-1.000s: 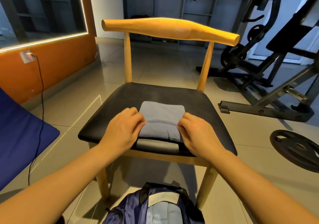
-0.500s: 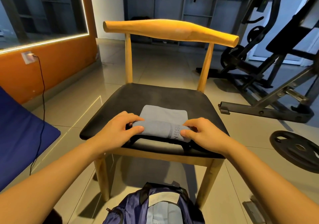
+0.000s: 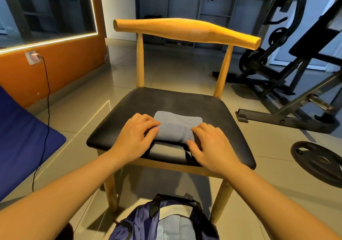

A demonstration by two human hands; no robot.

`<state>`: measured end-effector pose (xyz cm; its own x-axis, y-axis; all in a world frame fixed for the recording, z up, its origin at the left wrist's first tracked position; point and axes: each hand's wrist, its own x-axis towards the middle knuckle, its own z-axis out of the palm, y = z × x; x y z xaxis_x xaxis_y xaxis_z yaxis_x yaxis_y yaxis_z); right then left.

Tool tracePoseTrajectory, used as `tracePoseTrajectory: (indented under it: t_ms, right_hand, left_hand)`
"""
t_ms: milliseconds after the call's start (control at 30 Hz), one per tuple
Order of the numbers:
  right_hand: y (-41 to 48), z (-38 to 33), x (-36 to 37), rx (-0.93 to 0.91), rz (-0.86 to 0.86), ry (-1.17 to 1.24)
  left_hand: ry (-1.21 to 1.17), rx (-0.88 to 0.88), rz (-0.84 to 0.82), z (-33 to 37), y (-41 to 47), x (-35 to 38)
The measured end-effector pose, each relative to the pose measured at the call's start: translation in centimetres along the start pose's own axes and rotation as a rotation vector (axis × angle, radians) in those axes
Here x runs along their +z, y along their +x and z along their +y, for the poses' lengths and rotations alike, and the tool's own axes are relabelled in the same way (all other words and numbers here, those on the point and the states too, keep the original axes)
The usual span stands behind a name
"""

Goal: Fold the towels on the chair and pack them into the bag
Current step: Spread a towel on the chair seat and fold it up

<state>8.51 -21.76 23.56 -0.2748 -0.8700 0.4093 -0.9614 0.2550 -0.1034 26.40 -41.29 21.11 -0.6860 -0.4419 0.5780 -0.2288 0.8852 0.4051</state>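
Note:
A grey-blue towel (image 3: 176, 127) lies on the black seat of the wooden chair (image 3: 185, 99). Its near part is rolled up and its far part still lies flat. My left hand (image 3: 135, 136) grips the roll's left end, fingers curled over it. At the roll's right end, my right hand (image 3: 211, 147) holds on with bent fingers. A navy backpack (image 3: 166, 223) stands open on the floor in front of the chair, with pale blue fabric showing inside.
A black weight plate (image 3: 320, 162) lies on the tiles to the right, behind it a gym machine (image 3: 288, 99). A blue mat (image 3: 22, 138) and a hanging black cable (image 3: 47, 95) are on the left by the orange wall.
Both hands have moved away from me along the seat, rolling the towel. The roll is thicker and the flat part beyond it is shorter.

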Motion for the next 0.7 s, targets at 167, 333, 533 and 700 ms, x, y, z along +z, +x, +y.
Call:
tracePoseTrajectory:
  t_ms: [167,333,533,700]
  right_hand:
    - [0.2,0.8,-1.2,-0.044,-0.079,-0.013]
    - [1.1,1.4,-3.6,0.109,-0.325,0.278]
    - [1.4,0.8,-2.1,0.289,-0.135,0.242]
    - [1.6,-0.1,-1.1,0.191,0.073,0.113]
  left_hand:
    - [0.046,0.067,-0.143,-0.9,0.3,-1.4]
    - [-0.204,-0.066,-0.248,-0.4,0.6,-2.4]
    - [-0.294,-0.233,-0.191,0.5,0.8,-1.7]
    - [-0.216,-0.175,0.070,1.6,0.9,-0.1]
